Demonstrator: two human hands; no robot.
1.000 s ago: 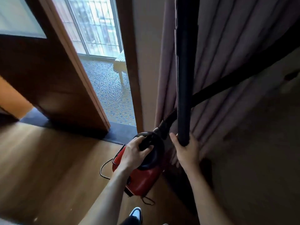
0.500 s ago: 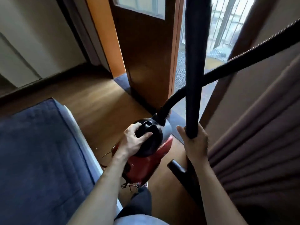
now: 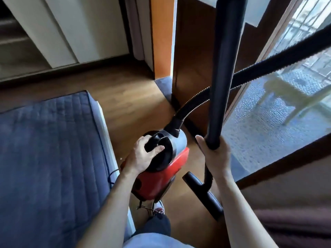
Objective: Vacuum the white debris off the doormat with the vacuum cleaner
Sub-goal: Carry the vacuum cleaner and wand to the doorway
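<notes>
A red and black canister vacuum cleaner [image 3: 161,178] hangs above the wooden floor at centre. My left hand [image 3: 143,156] grips its black top handle. My right hand [image 3: 215,154] is closed around the black upright wand [image 3: 225,68], which runs up out of the frame. The black floor nozzle [image 3: 202,194] sits below that hand, near the floor. A ribbed black hose [image 3: 268,63] loops from the canister up to the right. No doormat or white debris is in sight.
A blue quilted mattress [image 3: 50,158] with a white edge fills the left. A brown door [image 3: 193,59] stands open ahead, beside an orange wall strip [image 3: 162,36]. Outside, a white chair [image 3: 286,93] stands on a pebbled balcony floor [image 3: 268,133]. A curtain [image 3: 293,228] lies at lower right.
The view has swung left from the curtain and doorway to the mattress and wardrobe. Both hands keep their grips, and the vacuum has come along with them.
</notes>
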